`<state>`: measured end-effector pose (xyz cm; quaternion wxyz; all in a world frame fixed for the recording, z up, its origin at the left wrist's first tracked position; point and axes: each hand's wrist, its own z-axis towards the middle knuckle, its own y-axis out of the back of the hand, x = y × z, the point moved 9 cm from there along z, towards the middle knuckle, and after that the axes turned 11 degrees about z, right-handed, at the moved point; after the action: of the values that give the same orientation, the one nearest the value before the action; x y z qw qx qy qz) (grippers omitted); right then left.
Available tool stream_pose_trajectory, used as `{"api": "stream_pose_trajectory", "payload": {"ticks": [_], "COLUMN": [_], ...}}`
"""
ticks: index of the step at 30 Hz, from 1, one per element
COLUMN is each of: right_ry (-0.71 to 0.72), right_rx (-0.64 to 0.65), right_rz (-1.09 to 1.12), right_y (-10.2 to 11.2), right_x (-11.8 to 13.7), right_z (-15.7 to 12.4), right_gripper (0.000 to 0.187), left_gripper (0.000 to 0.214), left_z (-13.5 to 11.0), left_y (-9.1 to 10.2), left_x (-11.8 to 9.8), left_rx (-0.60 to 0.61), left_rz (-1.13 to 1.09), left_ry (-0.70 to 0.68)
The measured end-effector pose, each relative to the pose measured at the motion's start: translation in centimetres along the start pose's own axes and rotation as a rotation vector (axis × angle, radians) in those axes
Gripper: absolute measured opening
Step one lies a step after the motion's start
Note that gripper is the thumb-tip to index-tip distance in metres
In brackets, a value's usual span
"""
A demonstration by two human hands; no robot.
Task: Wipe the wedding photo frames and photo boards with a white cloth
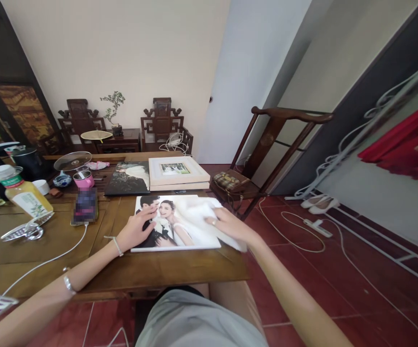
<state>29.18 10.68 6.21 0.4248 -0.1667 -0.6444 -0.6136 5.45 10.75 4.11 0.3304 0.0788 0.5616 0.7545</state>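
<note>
A white-edged photo panel [194, 236] showing a couple lies flat on the wooden table in front of me. My left hand [140, 225] rests on its left side with the fingers stretched out. Over the panel's right part, my right hand [227, 222] grips a white cloth [198, 212], which is smeared by motion and drapes past the panel's right edge. Behind the panel are a white picture frame [194, 180] lying flat and a dark photo panel [110, 190] beside it.
Left on the table [115, 274] are a phone [85, 206] on a white cable, a pink mug [84, 180], a yellow bottle [32, 197] and a silver hair clip [32, 231]. A wooden chair [267, 140] holding a checked bag [230, 180] stands at right. White cables cross the red floor [284, 289].
</note>
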Motion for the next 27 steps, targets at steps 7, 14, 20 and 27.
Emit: {"api": "stream_pose_trajectory", "payload": {"ticks": [7, 14, 20, 27], "right_ry": [-0.004, 0.037, -0.050, -0.072], "right_rx": [-0.060, 0.013, 0.223, 0.220], "right_rz": [0.001, -0.098, -0.179, -0.205], "right_y": [0.5, -1.5, -3.6, -3.6], "right_x": [-0.7, 2.0, 2.7, 2.6], "right_z": [6.2, 0.6, -7.5, -6.1], "right_gripper": [0.022, 0.024, 0.021, 0.024], "left_gripper": [0.037, 0.037, 0.037, 0.040], "left_z": [0.1, 0.0, -0.1, -0.1], "left_y": [0.3, 0.2, -0.2, -0.4], "left_x": [-0.1, 0.0, 0.3, 0.2], "left_rx": [-0.024, -0.041, -0.036, 0.008], "left_rz": [-0.033, -0.057, -0.055, -0.033], "left_ry": [0.014, 0.036, 0.058, 0.038]}}
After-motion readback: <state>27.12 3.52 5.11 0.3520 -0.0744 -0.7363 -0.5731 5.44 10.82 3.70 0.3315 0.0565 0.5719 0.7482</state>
